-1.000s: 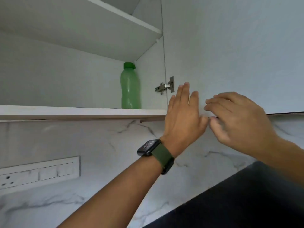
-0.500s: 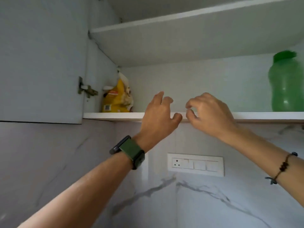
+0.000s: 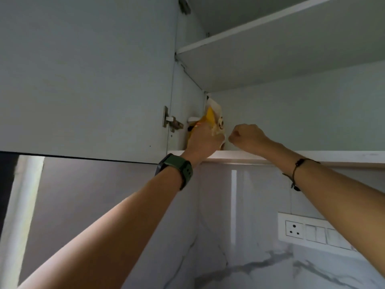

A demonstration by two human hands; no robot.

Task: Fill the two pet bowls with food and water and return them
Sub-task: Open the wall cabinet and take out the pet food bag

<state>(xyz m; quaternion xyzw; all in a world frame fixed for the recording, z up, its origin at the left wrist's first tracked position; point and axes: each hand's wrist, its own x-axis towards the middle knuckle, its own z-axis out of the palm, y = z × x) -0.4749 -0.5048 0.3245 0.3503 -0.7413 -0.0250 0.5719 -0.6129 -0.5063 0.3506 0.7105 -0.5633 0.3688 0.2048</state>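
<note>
Yellow-and-white crinkled food pouch [image 3: 212, 119] on the white cabinet shelf [image 3: 291, 156]: left hand [image 3: 203, 142] grips it; right hand [image 3: 245, 135], fist curled, just beside, hold unclear.

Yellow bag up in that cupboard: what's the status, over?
Left hand grips the yellow bag on the lower shelf. Right hand curled beside it; contact unclear. Cupboard door open, nothing blocking.

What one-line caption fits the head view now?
Left hand grips the yellow food bag on the open cabinet's lower shelf; right hand curled beside it.
</note>
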